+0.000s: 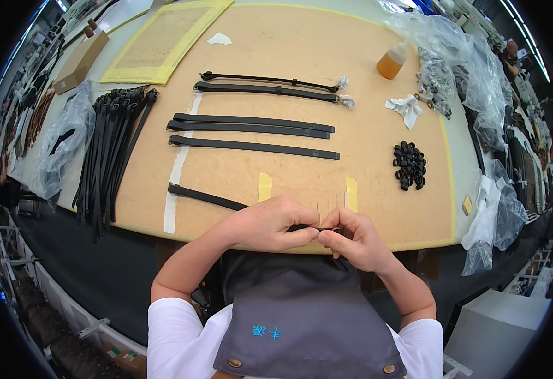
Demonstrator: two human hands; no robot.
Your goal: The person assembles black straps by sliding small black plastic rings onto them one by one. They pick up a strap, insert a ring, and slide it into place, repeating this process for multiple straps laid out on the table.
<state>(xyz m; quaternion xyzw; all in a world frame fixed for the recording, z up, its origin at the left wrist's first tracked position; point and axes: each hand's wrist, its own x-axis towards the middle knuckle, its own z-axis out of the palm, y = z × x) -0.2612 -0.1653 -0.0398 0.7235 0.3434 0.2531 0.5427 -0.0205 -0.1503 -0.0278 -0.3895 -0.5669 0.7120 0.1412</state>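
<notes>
The tan tabletop (283,41) bears a bottle (390,65), a cloth (406,111) and black rings (409,167) on the bottle's near side, and, left of it, a white scrap (220,39), straps (254,146) and a strap bundle (107,145).

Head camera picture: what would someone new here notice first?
Probably the two hands at the table's near edge, where the left hand and right hand meet over a black strap. Next, perhaps, the thick bundle of black straps hanging over the table edge at left. The heap of small black loops and the bottle of amber liquid also stand out on the right.
</notes>
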